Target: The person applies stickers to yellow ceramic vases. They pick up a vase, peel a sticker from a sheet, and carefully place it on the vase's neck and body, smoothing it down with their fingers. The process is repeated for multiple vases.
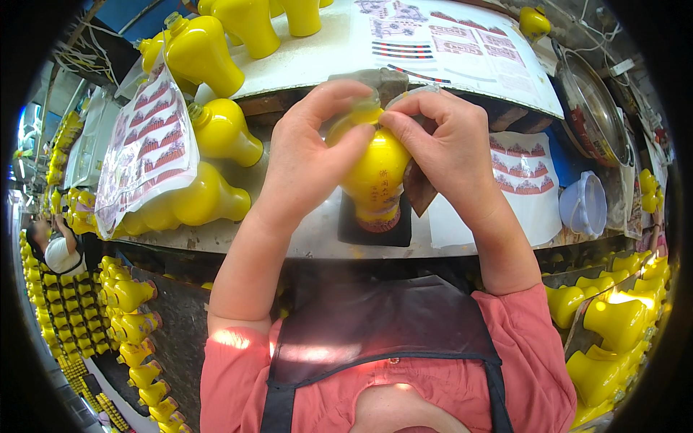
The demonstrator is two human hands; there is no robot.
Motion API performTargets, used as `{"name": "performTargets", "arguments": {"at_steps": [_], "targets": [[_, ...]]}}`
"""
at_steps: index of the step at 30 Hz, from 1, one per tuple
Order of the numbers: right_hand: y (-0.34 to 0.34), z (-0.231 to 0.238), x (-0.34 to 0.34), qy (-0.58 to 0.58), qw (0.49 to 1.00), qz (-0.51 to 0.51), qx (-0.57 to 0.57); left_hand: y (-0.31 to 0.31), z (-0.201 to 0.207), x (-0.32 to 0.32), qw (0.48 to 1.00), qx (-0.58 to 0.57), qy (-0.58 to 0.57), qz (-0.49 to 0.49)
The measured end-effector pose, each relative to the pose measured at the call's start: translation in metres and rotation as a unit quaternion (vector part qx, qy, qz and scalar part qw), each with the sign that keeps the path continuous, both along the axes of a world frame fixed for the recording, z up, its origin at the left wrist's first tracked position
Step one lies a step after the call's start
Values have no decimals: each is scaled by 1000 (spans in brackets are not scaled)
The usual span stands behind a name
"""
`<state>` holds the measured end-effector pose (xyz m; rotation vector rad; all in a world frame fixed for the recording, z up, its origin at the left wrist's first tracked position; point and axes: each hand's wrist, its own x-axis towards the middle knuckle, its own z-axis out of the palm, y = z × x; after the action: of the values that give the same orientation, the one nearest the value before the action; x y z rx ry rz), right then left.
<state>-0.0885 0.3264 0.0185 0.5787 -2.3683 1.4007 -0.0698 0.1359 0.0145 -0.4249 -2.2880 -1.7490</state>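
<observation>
A glossy yellow bottle stands in front of me on a small black block. It has dark lettering down its front and a patterned band at its foot. My left hand curls its thumb and fingers around the bottle's neck and shoulder. At the other side of the neck, my right hand pinches thumb and forefinger together against the bottle. What lies in that pinch is hidden. A pointed brown flat piece shows beside the bottle, below my right hand.
Printed decal sheets lie on the white board behind. Another decal sheet is at right, near a pale bucket and a metal basin. Several yellow bottles and a hanging decal sheet stand left. A person is far left.
</observation>
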Motion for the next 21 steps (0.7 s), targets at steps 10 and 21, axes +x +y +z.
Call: {"name": "performTargets", "arguments": {"at_steps": [10,21], "targets": [[9,3,-6,-86,994,52,-48,-1,1,1,999,6,-40,-21],[13,20,-12,0,991,72,115,-1,-4,5,994,81,-48,-60]]}}
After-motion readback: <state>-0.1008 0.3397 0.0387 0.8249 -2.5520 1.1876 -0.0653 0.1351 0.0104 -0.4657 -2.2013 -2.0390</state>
